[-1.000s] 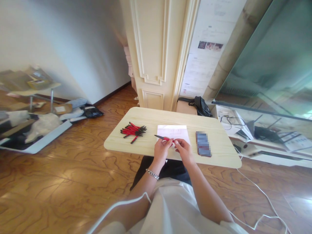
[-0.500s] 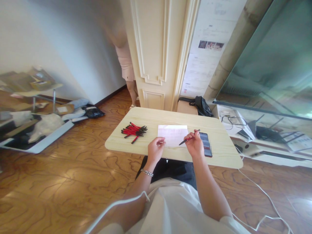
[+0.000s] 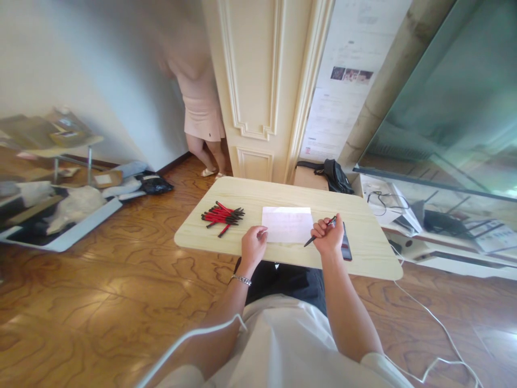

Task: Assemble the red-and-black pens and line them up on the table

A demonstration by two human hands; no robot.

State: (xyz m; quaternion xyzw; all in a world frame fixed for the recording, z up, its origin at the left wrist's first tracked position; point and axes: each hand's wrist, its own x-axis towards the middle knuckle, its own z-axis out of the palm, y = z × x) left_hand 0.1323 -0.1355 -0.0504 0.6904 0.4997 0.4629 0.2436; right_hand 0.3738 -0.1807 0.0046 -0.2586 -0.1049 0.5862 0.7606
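My right hand (image 3: 329,235) is closed around a red and black pen (image 3: 310,241), whose dark tip points down and left near the right edge of a white sheet of paper (image 3: 286,225). Beside the paper's lower left corner is my left hand (image 3: 254,247), fingers loosely curved and nothing visible in it. Whether it touches the sheet I cannot tell. Several red and black pens (image 3: 222,214) lie in a pile on the table's left side, one a little apart from the rest. A dark phone (image 3: 346,249) is partly hidden behind my right hand.
The pale wooden table (image 3: 363,264) has rounded corners. Beyond it stand a cream panelled door (image 3: 250,81) and a black bag (image 3: 338,175). Another person (image 3: 204,118) stands by the wall at the back left. A white cable (image 3: 440,323) runs across the floor.
My right hand has turned and shifted slightly right, its fingers curling more around the pen. My left hand has drawn slightly left. The other person has come further into view.
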